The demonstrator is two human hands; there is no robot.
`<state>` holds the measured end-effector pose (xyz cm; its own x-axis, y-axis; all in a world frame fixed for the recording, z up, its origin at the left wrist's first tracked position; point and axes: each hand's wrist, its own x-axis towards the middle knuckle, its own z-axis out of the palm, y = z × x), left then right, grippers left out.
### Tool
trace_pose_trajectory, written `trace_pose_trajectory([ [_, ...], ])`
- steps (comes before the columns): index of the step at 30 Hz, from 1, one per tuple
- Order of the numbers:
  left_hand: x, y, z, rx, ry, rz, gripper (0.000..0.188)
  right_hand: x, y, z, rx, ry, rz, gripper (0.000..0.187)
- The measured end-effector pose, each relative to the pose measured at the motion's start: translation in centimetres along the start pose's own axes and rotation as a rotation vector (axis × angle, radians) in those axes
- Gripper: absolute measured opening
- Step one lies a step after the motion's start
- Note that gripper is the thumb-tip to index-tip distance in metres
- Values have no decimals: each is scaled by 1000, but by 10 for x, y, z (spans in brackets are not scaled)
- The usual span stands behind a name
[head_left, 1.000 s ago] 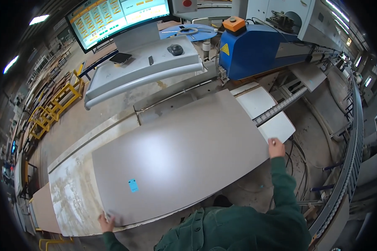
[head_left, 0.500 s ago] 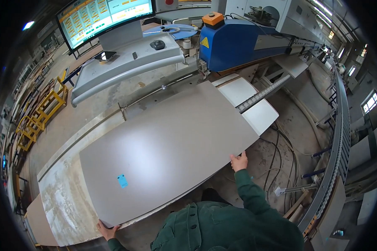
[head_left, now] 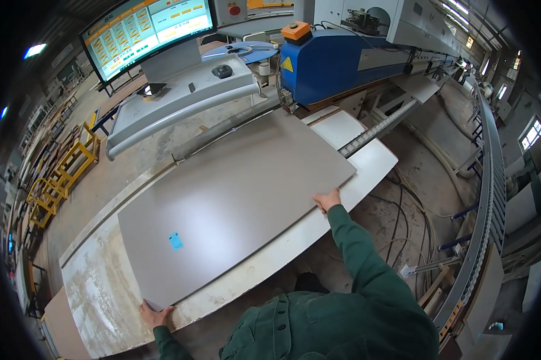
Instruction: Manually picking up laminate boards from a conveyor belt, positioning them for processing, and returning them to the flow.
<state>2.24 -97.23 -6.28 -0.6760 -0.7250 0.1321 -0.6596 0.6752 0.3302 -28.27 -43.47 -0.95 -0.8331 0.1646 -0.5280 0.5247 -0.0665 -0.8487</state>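
Bench: the biggest thing in play, a long white-topped bench (head_left: 96, 294), stained toward its left end and bare in a strip along its near edge.
Blue machine: a bulky blue machine (head_left: 324, 69) stood just past the bench's far right corner.
Grey panel: and there it was, the grey panel (head_left: 234, 198), flat on the bench, its far side close along the rail (head_left: 222, 129) at the bench's far edge.
Long axis: right down the bench's length, roughly parallel to its long edges; 1 narrow end faced the bench's left end, the other its right.
Right hand: the right hand (head_left: 327, 201) was on the panel's near side, toward its right end, thumb over the edge; no telling whether the fingers curled underneath.
Left hand: the left hand (head_left: 155, 315) clasped the panel's near left corner, fingers to 1 side, thumb to the other.
Wide hold: 2 hands well apart, probably to keep so long a piece from swinging, while the bench seemed to take its weight.
Sticker: 1 small light-blue sticker (head_left: 175, 241), up on the panel's top face, nearer the bench's left end.
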Motion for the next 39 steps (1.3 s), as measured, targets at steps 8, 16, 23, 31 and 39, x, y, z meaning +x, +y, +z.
trace_pose_trajectory([
  [8, 31, 28, 7, -96, 20, 34, 97, 61, 12, 5, -67, 194, -96, 78],
  [16, 29, 15, 14, 56, 117, 16, 98, 92, 53, 18, 30, 268, -189, 86],
  [23, 33, -2, 29, 32, 117, 56, 95, 148, 99, 16, -158, 479, -481, 82],
  [31, 26, 11, 16, 164, 73, -62, 89, 103, 70, 20, -228, 418, -388, 82],
  [39, 29, 20, 21, 156, 56, -60, 90, 77, 50, 6, -239, 388, -313, 84],
])
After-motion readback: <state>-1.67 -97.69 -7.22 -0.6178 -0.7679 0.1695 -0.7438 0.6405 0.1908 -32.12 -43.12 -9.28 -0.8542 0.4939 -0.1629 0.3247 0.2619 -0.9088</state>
